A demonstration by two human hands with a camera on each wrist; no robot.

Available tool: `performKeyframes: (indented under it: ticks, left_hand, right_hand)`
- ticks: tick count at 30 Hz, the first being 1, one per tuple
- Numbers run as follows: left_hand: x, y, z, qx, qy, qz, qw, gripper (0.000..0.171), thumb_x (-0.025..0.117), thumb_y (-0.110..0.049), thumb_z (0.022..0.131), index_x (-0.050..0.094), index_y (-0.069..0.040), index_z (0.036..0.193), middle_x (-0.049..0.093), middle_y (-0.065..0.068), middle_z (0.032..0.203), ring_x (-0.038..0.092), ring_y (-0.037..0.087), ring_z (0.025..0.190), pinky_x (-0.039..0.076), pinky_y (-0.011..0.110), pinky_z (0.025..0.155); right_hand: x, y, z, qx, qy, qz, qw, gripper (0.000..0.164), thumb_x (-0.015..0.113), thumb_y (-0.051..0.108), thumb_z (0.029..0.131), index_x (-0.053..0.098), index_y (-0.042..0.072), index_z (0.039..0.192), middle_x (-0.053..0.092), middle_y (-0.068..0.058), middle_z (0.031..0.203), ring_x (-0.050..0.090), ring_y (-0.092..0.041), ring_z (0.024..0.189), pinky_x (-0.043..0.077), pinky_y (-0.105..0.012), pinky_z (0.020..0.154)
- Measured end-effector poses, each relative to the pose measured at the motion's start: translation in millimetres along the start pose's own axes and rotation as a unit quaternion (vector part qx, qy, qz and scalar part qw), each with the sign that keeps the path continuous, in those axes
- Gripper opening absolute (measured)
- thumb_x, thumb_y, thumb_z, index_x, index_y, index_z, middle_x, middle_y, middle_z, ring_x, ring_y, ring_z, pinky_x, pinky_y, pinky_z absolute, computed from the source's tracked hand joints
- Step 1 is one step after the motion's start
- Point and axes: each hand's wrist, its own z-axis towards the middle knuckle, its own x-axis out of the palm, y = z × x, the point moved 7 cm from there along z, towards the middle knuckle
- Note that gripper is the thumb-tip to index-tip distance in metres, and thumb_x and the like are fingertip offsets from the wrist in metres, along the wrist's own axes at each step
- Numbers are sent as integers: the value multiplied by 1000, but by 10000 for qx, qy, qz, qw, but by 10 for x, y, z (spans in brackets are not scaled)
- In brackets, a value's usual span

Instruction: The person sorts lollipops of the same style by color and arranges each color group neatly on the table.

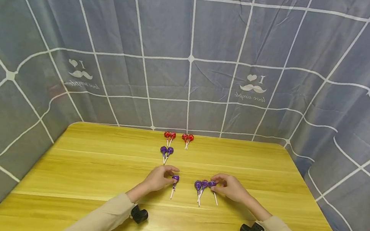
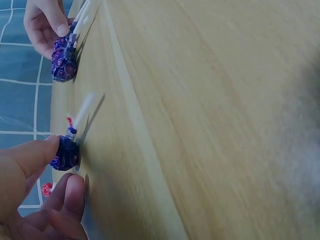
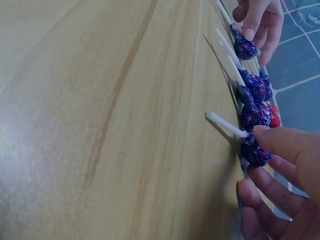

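My left hand (image 1: 159, 178) pinches the wrapped head of a purple lollipop (image 2: 66, 154) between thumb and fingers, low over the wooden table. Its white stick points toward me. To the right, my right hand (image 1: 232, 188) holds another purple lollipop (image 3: 257, 155) by its head, thumb on one side and fingers on the other. Directly left of that one lie two more purple lollipops, one (image 1: 198, 185) beside the other (image 1: 204, 184), heads side by side and sticks overlapping.
Farther back on the table (image 1: 101, 174) lies a pair of purple lollipops (image 1: 166, 150) with crossing sticks. Behind it is a red pair (image 1: 170, 135), with a second red pair (image 1: 187, 138) to the right. A grey checked curtain (image 1: 162, 78) hangs round the table's back and sides.
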Motion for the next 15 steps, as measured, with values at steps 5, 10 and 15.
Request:
performKeyframes:
  ticks: [5, 10, 15]
  left_hand:
    - [18, -2, 2, 5, 0, 148, 9999, 24, 70, -12, 86, 71, -7, 109, 71, 7, 101, 64, 23, 94, 50, 40, 82]
    - [26, 4, -9, -57, -29, 241, 9997, 23, 71, -14, 86, 71, -8, 108, 71, 5, 97, 64, 21, 91, 50, 37, 79]
    - [17, -2, -22, -88, -66, 253, 9996, 24, 72, -14, 85, 71, -8, 108, 72, 5, 97, 65, 22, 91, 50, 38, 79]
  right_hand:
    - [-17, -32, -10, 134, -78, -164, 9997, 27, 71, 20, 86, 68, 7, 110, 67, -5, 95, 47, -5, 63, 36, -19, 51]
    - [-51, -51, -36, 322, -175, -305, 9989, 23, 72, 22, 85, 69, 12, 105, 65, 0, 90, 46, -6, 63, 36, -20, 52]
    - [-74, -32, -56, 298, -206, -339, 9988, 21, 73, 23, 84, 69, 11, 102, 65, 0, 88, 49, -7, 66, 38, -20, 56]
